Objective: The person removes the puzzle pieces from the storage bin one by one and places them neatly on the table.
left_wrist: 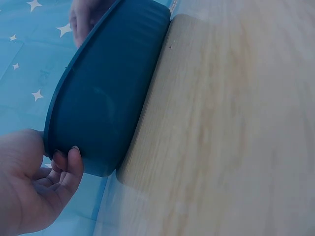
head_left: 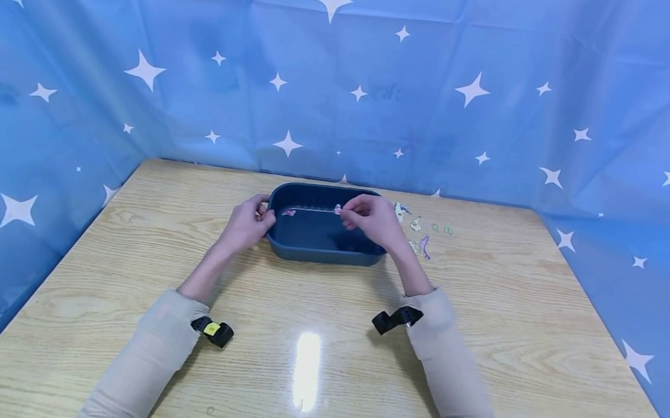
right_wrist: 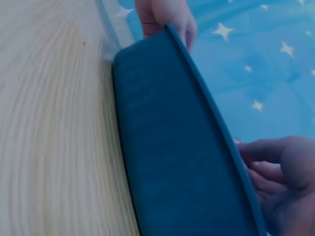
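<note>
A dark blue oblong plastic basin (head_left: 325, 256) sits on the wooden table. My left hand (head_left: 247, 222) grips its left end, thumb at the rim and curled fingers against the outer wall, as the left wrist view shows. Over the basin's right part, my right hand (head_left: 371, 218) pinches a small pink-and-white piece (head_left: 337, 209) between thumb and fingertips; what kind of thing it is I cannot tell. Another small pink piece (head_left: 290, 212) shows inside the basin near the left end. A thin pale line runs across the inside between the two pieces.
Right of the basin lie several small flat cut-out pieces, among them a purple curved one (head_left: 425, 246), a blue-and-white one (head_left: 400, 210) and a green one (head_left: 449, 229). A blue curtain with white stars (head_left: 341, 83) hangs behind the table (head_left: 259, 344).
</note>
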Demonstrator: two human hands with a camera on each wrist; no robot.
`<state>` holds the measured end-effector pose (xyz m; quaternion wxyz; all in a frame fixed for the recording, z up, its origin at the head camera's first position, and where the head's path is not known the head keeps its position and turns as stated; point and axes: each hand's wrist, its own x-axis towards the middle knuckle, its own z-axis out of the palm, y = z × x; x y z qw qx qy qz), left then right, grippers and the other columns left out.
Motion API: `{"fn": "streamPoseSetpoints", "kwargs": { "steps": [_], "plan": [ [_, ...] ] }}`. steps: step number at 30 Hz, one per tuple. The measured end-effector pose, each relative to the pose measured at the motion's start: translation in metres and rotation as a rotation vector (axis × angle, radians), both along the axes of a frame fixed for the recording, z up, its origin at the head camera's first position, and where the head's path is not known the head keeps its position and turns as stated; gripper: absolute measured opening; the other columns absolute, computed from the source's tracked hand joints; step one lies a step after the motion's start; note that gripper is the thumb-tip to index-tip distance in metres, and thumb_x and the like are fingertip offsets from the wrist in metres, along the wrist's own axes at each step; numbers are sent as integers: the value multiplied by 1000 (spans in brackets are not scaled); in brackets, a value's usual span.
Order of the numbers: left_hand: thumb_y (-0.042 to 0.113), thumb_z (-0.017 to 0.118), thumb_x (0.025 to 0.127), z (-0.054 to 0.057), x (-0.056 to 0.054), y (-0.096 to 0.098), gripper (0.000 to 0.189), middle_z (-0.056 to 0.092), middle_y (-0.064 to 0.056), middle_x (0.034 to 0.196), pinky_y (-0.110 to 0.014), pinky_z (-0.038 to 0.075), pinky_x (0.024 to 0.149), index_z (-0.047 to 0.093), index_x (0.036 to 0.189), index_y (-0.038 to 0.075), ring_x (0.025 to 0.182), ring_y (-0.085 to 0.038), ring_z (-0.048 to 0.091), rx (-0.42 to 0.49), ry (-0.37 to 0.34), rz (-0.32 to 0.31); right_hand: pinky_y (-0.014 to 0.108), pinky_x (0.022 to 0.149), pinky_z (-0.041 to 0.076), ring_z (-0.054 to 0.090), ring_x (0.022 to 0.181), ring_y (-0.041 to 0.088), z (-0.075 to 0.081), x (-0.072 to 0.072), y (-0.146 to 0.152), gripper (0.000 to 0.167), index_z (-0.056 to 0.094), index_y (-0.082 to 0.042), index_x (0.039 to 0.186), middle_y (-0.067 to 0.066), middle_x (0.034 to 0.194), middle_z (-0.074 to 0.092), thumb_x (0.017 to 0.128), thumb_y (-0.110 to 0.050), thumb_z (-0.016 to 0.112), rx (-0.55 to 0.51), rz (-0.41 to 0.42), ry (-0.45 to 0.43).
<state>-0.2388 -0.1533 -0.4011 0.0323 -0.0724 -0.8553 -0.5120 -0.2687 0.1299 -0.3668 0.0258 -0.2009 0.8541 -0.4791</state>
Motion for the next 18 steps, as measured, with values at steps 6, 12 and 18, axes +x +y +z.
{"fn": "streamPoseSetpoints", "kwargs": {
  "steps": [6,12,18],
  "plan": [
    [8,51,98,0,0,0,45,53,-11,88,-36,61,53,51,139,-8,62,-18,59,-2,5,-2,39,70,63,72,84,33,3,6,34,19,70,0,104,18,95,73,99,-18,66,6,-76,-45],
    [9,52,98,0,0,0,45,53,-11,89,-38,62,53,51,140,-7,64,-24,61,-1,1,-2,38,67,63,73,85,31,7,9,66,25,70,1,107,19,100,73,99,-23,66,-6,-157,-62],
    [8,52,98,2,1,0,45,54,-11,89,-37,61,53,50,141,-7,62,-19,60,-6,1,2,40,85,62,72,85,26,6,11,94,30,69,4,111,23,105,70,101,-23,64,10,-219,-85]
  ]
}}
